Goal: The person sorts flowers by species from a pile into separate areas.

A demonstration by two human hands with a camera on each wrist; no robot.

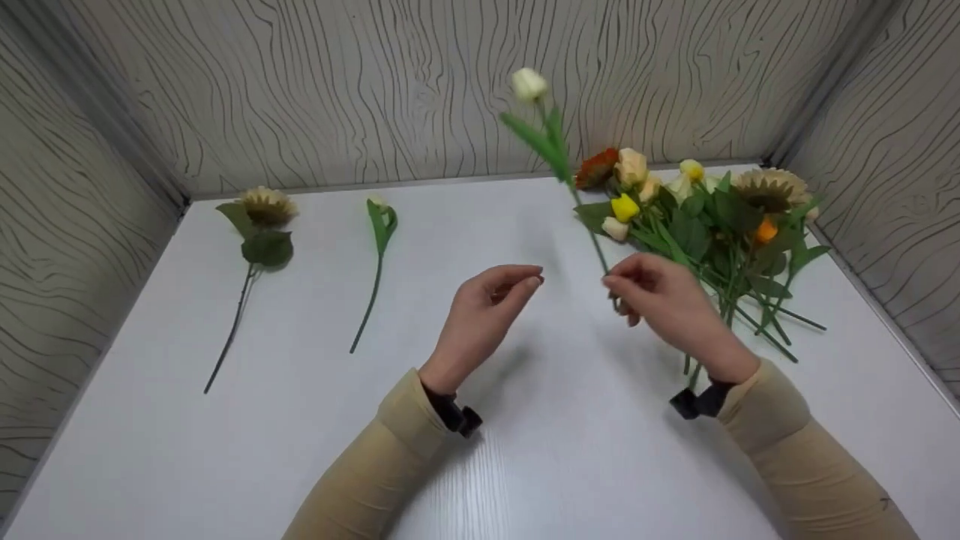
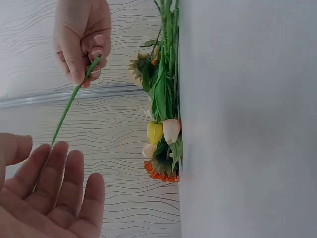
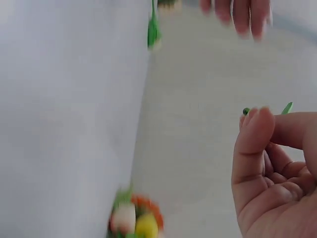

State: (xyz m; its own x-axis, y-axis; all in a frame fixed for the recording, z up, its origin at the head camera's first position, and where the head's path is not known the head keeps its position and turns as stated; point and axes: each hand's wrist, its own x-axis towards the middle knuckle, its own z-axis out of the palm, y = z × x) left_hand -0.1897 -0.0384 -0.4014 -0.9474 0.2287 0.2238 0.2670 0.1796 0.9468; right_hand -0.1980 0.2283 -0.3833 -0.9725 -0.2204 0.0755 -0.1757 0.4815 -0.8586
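Wood-patterned walls (image 1: 360,90) back the white table (image 1: 300,450) we look down on. We see the right hand (image 1: 667,304) pinching a white tulip (image 1: 553,150) low on its stem, which slants up and leftward from the fingers, bloom uppermost. Left of it, the left hand (image 1: 480,315) (thumb and fingers slightly apart) hovers; farther left lie another tulip (image 1: 382,232) and a cream flower (image 1: 267,247). Heaped flowers (image 1: 690,232) crowd beyond the right hand, its wrist hiding some stems.

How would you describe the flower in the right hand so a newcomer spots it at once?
Start at the heap of flowers on the right of the table. By its left side, the right hand pinches the tulip by its green stem, pale bloom at the far end. It is the only flower held; the others lie on the table.
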